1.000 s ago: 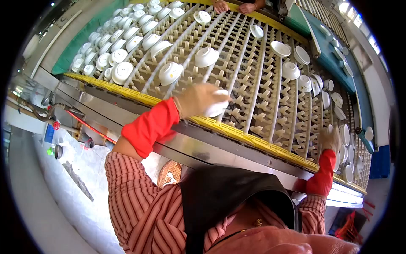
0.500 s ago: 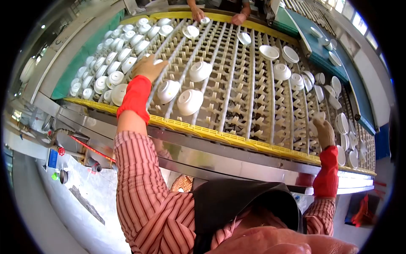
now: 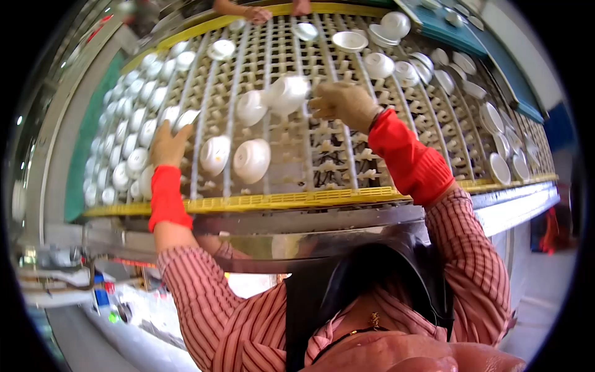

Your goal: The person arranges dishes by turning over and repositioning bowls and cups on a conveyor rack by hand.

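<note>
My left hand (image 3: 168, 146) is at the right edge of the packed bowls, thumb and fingers apart. Its fingertips are at two white bowls (image 3: 188, 118), and I cannot tell whether they touch them. My right hand (image 3: 344, 105) is over the middle of the rack, fingers reaching left and a little blurred. Just left of its fingertips is a motion-blurred white bowl (image 3: 288, 94), which looks apart from the hand. Close by are three more tilted white bowls: an upper one (image 3: 251, 106), a lower left one (image 3: 215, 154) and a lower right one (image 3: 251, 160).
The pegged rack (image 3: 328, 164) has lengthwise rods and a yellow edge (image 3: 297, 199). Many bowls crowd its left side; several stand at right (image 3: 491, 118). A teal side belt (image 3: 502, 80) carries dishes. Across the rack is another person's hand (image 3: 257, 14).
My right hand has moved from the far right bowls to the middle, where another bowl now appears. My left hand has drawn nearer to me. The camera view has shifted.
</note>
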Action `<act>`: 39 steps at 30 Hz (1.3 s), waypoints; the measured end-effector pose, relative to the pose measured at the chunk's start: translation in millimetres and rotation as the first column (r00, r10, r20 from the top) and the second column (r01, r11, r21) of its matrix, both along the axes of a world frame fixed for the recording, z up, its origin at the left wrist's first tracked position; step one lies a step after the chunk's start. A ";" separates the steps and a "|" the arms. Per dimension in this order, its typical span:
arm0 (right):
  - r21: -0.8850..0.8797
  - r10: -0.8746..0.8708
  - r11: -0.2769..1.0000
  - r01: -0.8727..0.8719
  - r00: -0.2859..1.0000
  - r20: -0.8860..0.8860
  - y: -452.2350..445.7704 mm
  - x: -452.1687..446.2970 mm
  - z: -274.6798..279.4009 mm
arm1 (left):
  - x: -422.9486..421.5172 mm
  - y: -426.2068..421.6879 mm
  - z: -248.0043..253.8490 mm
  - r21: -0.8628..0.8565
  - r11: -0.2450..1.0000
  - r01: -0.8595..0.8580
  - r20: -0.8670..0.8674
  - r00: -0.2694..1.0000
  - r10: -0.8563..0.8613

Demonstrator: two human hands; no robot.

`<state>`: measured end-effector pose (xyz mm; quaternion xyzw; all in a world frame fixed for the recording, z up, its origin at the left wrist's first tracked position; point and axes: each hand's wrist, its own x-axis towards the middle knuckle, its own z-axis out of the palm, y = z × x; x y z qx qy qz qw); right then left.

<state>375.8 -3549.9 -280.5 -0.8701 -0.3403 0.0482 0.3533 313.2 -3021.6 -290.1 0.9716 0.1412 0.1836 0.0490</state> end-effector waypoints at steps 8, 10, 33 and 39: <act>-0.053 -0.631 0.749 0.661 0.735 0.246 -164.7 4.6 -15.3 | 26.1 -36.3 7.2 -0.172 0.985 -0.009 -0.121 0.993 -0.012; -0.131 -0.716 0.526 0.840 0.521 0.465 -236.5 18.1 -24.4 | 29.3 -37.1 10.1 -0.129 0.990 -0.051 -0.215 0.976 0.022; -0.195 -0.801 0.584 0.788 0.520 -0.295 -518.2 52.6 -52.1 | -38.9 -459.9 39.9 -0.089 0.511 0.855 -0.143 0.496 -0.856; -0.070 -0.527 0.840 0.538 0.778 -0.342 -358.9 13.5 -32.5 | -48.7 -522.8 36.2 0.171 0.244 0.954 0.072 0.235 -0.969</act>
